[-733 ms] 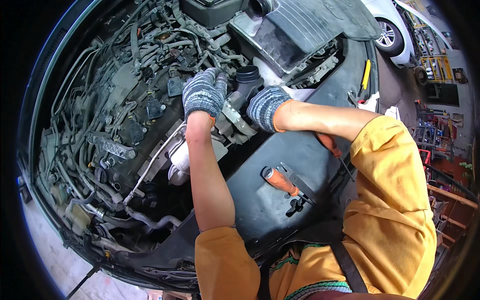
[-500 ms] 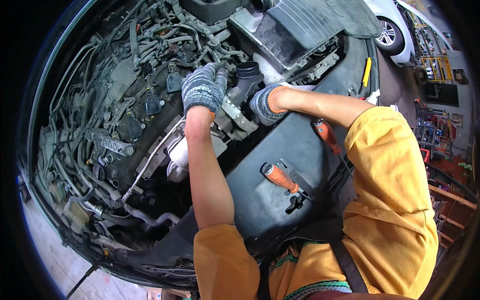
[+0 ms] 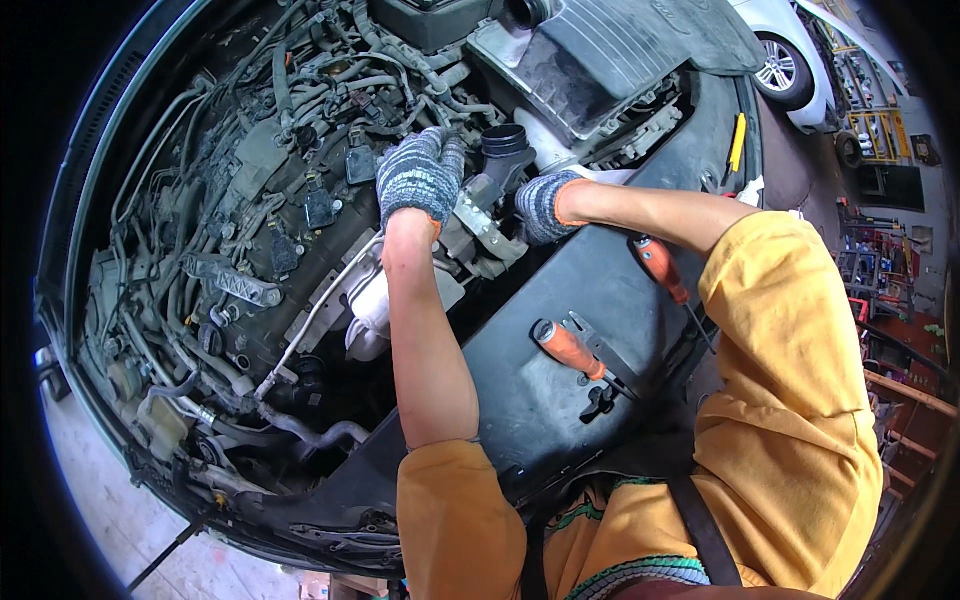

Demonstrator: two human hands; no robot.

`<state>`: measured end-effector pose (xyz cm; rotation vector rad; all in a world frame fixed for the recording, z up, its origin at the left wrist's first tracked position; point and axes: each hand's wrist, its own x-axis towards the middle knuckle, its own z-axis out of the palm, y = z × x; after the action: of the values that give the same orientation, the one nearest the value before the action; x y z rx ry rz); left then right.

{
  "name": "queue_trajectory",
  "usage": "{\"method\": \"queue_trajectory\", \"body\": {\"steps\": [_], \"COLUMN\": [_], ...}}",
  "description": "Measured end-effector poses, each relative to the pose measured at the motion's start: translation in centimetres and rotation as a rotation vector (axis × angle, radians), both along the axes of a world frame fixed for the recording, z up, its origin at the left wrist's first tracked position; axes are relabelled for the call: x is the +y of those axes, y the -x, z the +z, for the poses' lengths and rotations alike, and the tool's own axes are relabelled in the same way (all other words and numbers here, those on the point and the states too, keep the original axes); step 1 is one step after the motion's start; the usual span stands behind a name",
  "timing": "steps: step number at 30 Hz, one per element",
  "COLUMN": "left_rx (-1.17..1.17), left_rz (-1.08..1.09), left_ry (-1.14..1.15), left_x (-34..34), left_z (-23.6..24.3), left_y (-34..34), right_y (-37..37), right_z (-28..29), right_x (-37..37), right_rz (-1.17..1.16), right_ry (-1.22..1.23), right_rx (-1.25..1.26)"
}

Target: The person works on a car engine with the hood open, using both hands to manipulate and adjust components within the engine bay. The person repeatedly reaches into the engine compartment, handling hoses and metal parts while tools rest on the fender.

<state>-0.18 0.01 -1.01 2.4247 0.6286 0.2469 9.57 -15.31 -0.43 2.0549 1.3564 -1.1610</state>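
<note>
My left hand, in a grey knitted glove with an orange cuff, rests on the engine beside a black ribbed hose neck. Its fingers curl down among the parts and the tips are hidden. In the gap between a metal bracket and the dark front panel is my right hand, gloved alike. It is bent inward, its fingertips out of sight. What either hand grips cannot be made out. Below my left wrist sits a pale rounded metal housing, partly covered by my forearm.
On the panel lie an orange-handled screwdriver, pliers and a small black clip. Another orange-handled tool rests near my right forearm. A yellow tool lies by the edge. The black airbox stands beyond my hands.
The whole view has shifted slightly, so everything appears a little farther right. Both hands stay at the same engine parts.
</note>
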Motion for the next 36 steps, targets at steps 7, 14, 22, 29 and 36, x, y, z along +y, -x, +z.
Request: {"method": "queue_trajectory", "body": {"steps": [7, 14, 22, 29, 36], "left_rx": [-0.014, 0.012, 0.035, 0.036, 0.056], "left_rz": [-0.005, -0.014, -0.028, -0.007, -0.009], "left_ry": [-0.027, -0.033, -0.016, -0.004, 0.033], "left_x": [0.0, 0.1, -0.1, 0.0, -0.1], "left_z": [-0.3, -0.3, 0.1, -0.1, 0.4], "left_y": [-0.1, -0.1, -0.2, -0.2, -0.3], "right_y": [1.1, 1.5, -2.3, -2.1, -2.5], "right_z": [-0.6, 1.0, 2.0, 2.5, 0.7], "right_x": [0.5, 0.4, 1.6, 1.6, 2.7], "right_rz": [0.134, 0.283, 0.252, 0.194, 0.177], "right_ry": [-0.036, -0.121, -0.309, -0.251, -0.278], "right_rx": [0.026, -0.092, -0.200, -0.189, -0.138]}}
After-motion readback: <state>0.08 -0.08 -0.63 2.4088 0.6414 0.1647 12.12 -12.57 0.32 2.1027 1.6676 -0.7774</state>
